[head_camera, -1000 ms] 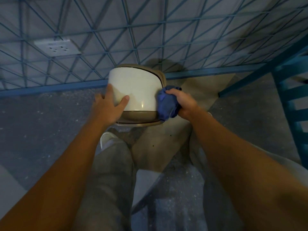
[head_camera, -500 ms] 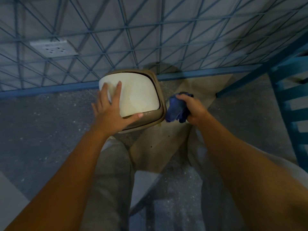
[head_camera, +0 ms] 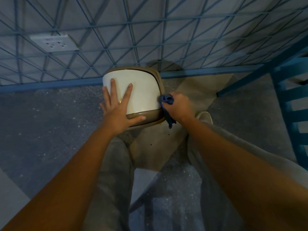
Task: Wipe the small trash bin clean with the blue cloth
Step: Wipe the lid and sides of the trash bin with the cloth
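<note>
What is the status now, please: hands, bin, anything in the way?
Left hand flat on trash bin, fingers spread. Right hand grips blue cloth against bin's right side. Nothing blocking.

blue wire grid (head_camera: pixel 150 39) against wall, speckled grey floor (head_camera: pixel 41 122).

Most of the blue cloth (head_camera: pixel 166 101) is buried in the right hand's (head_camera: pixel 179 106) grip, and together they hide the trash bin's (head_camera: pixel 141 92) right wall. The left hand (head_camera: pixel 117 113) covers its lower left corner; both forearms are cut off by the bottom edge.
</note>
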